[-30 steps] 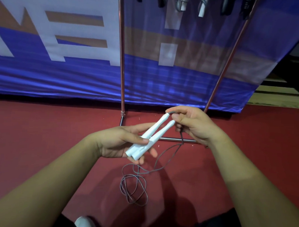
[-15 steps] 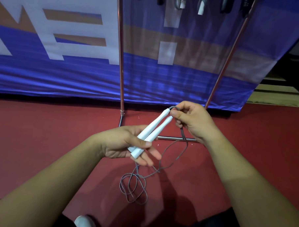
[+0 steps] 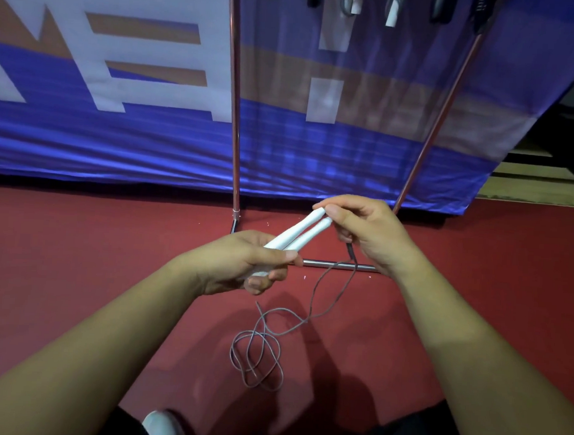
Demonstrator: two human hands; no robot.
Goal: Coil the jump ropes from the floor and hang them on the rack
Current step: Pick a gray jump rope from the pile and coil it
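Two white jump-rope handles lie side by side between my hands. My left hand grips their lower ends, thumb over them. My right hand pinches their upper tips, and the grey cord runs down from under its palm. The cord hangs in two strands and ends in loose loops on the red floor below my hands. The metal rack stands just behind, with its base bar on the floor. Several other ropes hang from its top at the frame's upper edge.
A blue, white and orange banner hangs behind the rack. Red floor spreads to both sides. My white shoe shows at the bottom edge. Wooden steps lie at the far right.
My left hand has closed more firmly round the lower ends of the handles. The right hand stays at the tips, and the cord strands have swung slightly.
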